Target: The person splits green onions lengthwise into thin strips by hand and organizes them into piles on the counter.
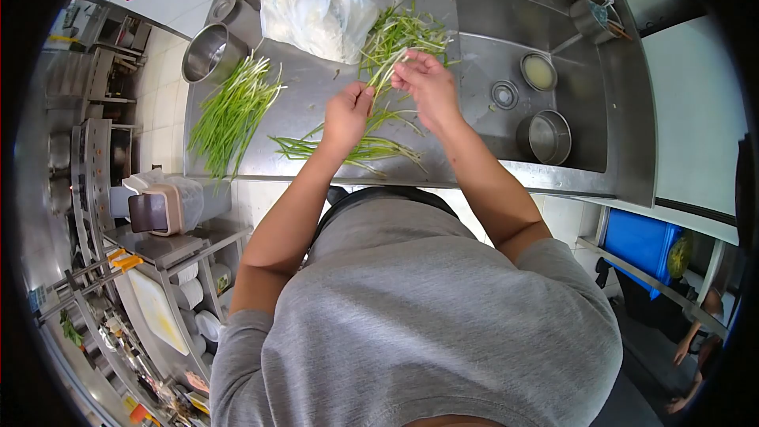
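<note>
Thin green stalks with pale ends run between my two hands over the steel counter [304, 111]. My left hand [349, 115] is closed on them at the lower left. Pinched fingers of my right hand [427, 87] hold the pale ends, a little higher and to the right. Beyond my hands lies a loose pile of green stalks [403, 32]. A smaller bunch [371, 150] lies between my forearms near the front edge. Farther left, a large bunch of green stalks [233, 115] rests beside a steel pot [213, 54].
A white plastic bag [320, 12] stands at the back. On the right, the sink [569, 138] holds a steel pot [549, 137] and a bowl of cloudy liquid [538, 71]. Another person's hand [681, 350] shows at the lower right. A bin [164, 209] stands below left.
</note>
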Motion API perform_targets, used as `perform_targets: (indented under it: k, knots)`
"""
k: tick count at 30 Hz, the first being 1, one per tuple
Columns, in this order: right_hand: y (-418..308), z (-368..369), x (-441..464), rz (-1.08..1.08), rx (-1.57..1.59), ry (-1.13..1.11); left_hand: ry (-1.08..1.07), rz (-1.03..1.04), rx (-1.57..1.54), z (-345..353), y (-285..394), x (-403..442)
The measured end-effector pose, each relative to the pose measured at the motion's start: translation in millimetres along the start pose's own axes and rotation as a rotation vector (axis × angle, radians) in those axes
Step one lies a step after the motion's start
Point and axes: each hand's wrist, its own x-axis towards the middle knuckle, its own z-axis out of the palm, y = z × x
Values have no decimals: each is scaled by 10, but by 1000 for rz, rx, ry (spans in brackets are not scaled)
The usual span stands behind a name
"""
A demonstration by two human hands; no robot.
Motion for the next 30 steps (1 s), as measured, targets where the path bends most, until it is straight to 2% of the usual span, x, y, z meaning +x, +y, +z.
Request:
perform_targets:
  k: [3,6,10,13,15,16,19,21,22,24,25,30]
  knots:
    - [-45,80,4,12,67,9,6,32,81,-6,84,-9]
    - [-58,11,114,-15,-39,14,-13,55,102,-5,78,-7]
    - [-377,-14,253,-227,-148,-3,-70,135,234,-90,4,-3]
    - [-838,38,251,-412,-180,-32,-171,266,734,-291,-228,48]
    - [-1059,52,231,-506,-280,-75,-300,190,984,-481,-461,30]
    - [-1111,68,225,-465,-348,-142,-365,148,1108,-528,-422,14]
    - [-1206,122,231,-335,-550,-349,-207,233,905,-527,-148,148]
    - [-1116,217,236,-246,-620,-440,-167,209,340,-451,441,228]
    - [-1046,269,234,-201,-654,-484,-205,179,233,-428,653,233]
    - [-904,330,282,-336,-787,-540,-279,120,19,-381,916,241]
    - [-841,355,301,-405,-852,-568,-226,101,-51,-329,881,271]
    - [-431,443,215,-328,-572,-371,54,37,-424,-216,599,358]
